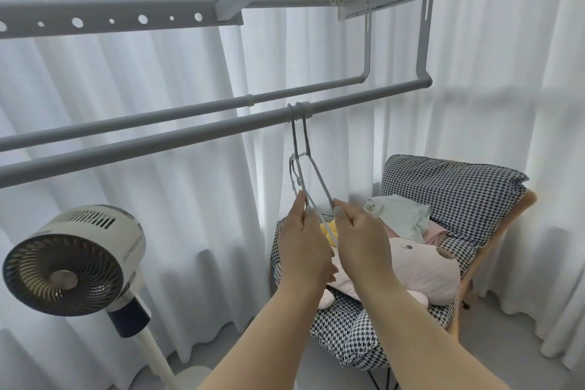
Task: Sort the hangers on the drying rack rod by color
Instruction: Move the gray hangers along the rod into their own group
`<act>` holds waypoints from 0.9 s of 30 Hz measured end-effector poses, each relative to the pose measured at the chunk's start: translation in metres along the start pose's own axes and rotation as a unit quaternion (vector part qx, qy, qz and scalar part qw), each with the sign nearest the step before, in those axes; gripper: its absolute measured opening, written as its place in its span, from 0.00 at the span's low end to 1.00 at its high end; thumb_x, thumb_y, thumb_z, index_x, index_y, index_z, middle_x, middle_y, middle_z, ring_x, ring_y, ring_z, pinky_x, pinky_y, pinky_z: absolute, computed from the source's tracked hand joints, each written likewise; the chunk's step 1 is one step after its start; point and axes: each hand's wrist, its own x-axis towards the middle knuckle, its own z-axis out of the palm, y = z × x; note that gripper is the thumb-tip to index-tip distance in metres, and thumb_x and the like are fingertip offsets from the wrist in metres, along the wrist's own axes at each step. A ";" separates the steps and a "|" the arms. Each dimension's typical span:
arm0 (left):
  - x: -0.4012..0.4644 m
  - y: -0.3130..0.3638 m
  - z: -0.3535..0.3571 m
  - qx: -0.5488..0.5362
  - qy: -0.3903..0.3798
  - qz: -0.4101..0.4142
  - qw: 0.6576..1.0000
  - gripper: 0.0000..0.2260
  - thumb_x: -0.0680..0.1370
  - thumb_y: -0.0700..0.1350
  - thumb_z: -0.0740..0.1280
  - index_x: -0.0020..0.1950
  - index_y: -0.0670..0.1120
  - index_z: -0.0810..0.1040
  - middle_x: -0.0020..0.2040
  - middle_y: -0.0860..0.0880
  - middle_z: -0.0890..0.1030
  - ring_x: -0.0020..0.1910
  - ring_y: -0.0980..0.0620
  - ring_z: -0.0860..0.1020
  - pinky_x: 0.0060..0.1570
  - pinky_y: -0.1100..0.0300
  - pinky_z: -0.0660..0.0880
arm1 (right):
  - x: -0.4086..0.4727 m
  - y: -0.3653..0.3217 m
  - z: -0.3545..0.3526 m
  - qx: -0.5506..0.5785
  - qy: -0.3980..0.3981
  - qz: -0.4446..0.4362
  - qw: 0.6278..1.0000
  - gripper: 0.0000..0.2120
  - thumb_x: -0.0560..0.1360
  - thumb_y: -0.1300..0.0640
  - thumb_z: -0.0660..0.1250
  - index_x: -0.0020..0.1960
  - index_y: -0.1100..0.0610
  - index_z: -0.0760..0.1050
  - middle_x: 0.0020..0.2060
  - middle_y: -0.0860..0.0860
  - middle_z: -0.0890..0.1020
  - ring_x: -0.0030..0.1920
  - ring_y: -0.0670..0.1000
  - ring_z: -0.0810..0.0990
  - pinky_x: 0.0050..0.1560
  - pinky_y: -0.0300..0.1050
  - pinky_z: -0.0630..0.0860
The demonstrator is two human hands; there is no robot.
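Hangers are hanging side by side from the front rod (pixel 190 139) of a grey ceiling-mounted drying rack (pixel 425 41), their hooks looped over the rod next to each other near its sleeve joint. Both are thin grey hangers: the left hanger (pixel 295 174) is turning edge-on to the camera, and the right hanger (pixel 318 177) is angling down toward the right. The left hand (pixel 302 247) is pinching the lower part of the left hanger between thumb and fingertips, and the right hand (pixel 361 244) is pinching the sloping arm of the right hanger in the same way, its other fingers curling below. The two hands are sitting just beside each other, with both bare forearms reaching up from the bottom of the view.

A second rod (pixel 177 112) is running parallel behind the front one, and perforated rack bars (pixel 110 20) are crossing the top of the view. White curtains (pixel 177 206) are filling the background. A white pedestal fan (pixel 72 263) is standing at the lower left. Behind the hands, a chair with houndstooth cushions (pixel 449 193) is holding a pink plush toy (pixel 421 266), a yellow item (pixel 327 228) partly hidden by the hands, and a pale green cloth (pixel 399 212).
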 end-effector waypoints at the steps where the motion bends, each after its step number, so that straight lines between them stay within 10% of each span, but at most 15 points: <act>1: -0.001 0.000 0.001 0.000 -0.001 0.000 1.000 0.20 0.84 0.46 0.53 0.74 0.60 0.66 0.34 0.48 0.71 0.18 0.57 0.68 0.18 0.64 0.66 | 0.000 0.000 -0.001 -0.003 0.000 -0.001 1.000 0.16 0.82 0.54 0.57 0.67 0.52 0.74 0.63 0.46 0.79 0.65 0.46 0.74 0.57 0.38 0.66; 10: -0.006 -0.004 0.000 0.006 0.011 -0.005 1.000 0.19 0.84 0.48 0.55 0.75 0.59 0.65 0.43 0.42 0.76 0.21 0.53 0.72 0.19 0.64 0.67 | -0.004 0.002 -0.006 -0.025 0.002 -0.006 1.000 0.16 0.82 0.52 0.55 0.65 0.52 0.76 0.58 0.47 0.81 0.61 0.49 0.76 0.53 0.39 0.66; 15: -0.011 -0.007 -0.003 0.022 0.023 0.009 0.999 0.19 0.84 0.49 0.55 0.76 0.57 0.64 0.30 0.46 0.76 0.21 0.52 0.73 0.22 0.62 0.70 | -0.006 0.006 -0.009 -0.036 -0.003 -0.003 0.999 0.17 0.82 0.49 0.56 0.65 0.52 0.75 0.58 0.47 0.81 0.61 0.48 0.76 0.52 0.38 0.65; 20: -0.016 -0.009 -0.003 0.021 0.041 0.024 0.999 0.11 0.84 0.49 0.55 0.62 0.55 0.74 0.29 0.48 0.75 0.24 0.51 0.75 0.27 0.59 0.73 | -0.011 0.006 -0.010 -0.050 -0.021 -0.006 0.999 0.13 0.80 0.47 0.57 0.54 0.49 0.79 0.37 0.47 0.82 0.46 0.50 0.80 0.43 0.44 0.67; 27: -0.023 -0.019 -0.006 0.058 0.083 0.039 0.994 0.17 0.83 0.51 0.55 0.71 0.52 0.70 0.36 0.49 0.79 0.29 0.53 0.79 0.46 0.51 0.80 | -0.021 0.008 -0.016 -0.122 -0.023 -0.006 0.992 0.18 0.80 0.40 0.53 0.55 0.49 0.76 0.45 0.48 0.82 0.51 0.53 0.78 0.47 0.46 0.70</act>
